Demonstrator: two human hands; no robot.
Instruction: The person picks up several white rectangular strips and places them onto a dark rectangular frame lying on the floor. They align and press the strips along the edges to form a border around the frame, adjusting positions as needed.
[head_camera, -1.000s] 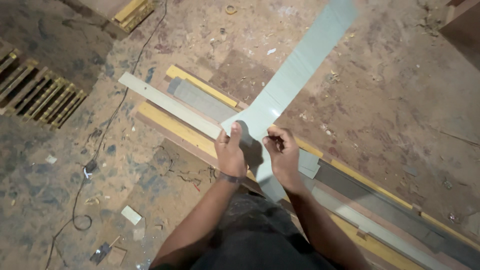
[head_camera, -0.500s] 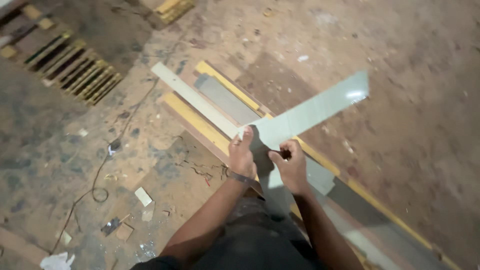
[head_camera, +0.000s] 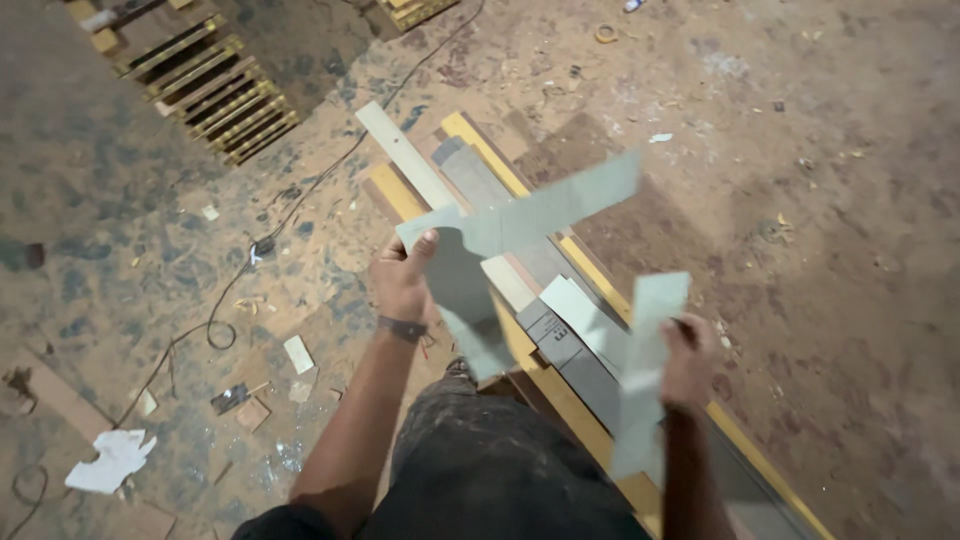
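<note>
My left hand (head_camera: 402, 280) grips the near end of a long grey laminate strip (head_camera: 545, 212) that reaches up and to the right, held above the floor. A second grey strip (head_camera: 640, 375) is in my right hand (head_camera: 686, 358); it stands nearly upright, running from above the hand down past it. The two strips are apart. Under both hands lies a row of long boards (head_camera: 480, 165), yellow-edged and grey-faced, flat on the dusty floor. A dark band circles my left wrist.
A slatted wooden pallet (head_camera: 205, 95) lies at the upper left. A thin black cable (head_camera: 290, 215) runs across the floor left of the boards. Scraps of paper (head_camera: 110, 462) and small offcuts (head_camera: 298, 353) litter the lower left. My dark trousers fill the bottom centre.
Both hands were together on one grey piece; now they have drawn apart, each holding its own strip. The right hand dropped lower right. The view also shifted right.
</note>
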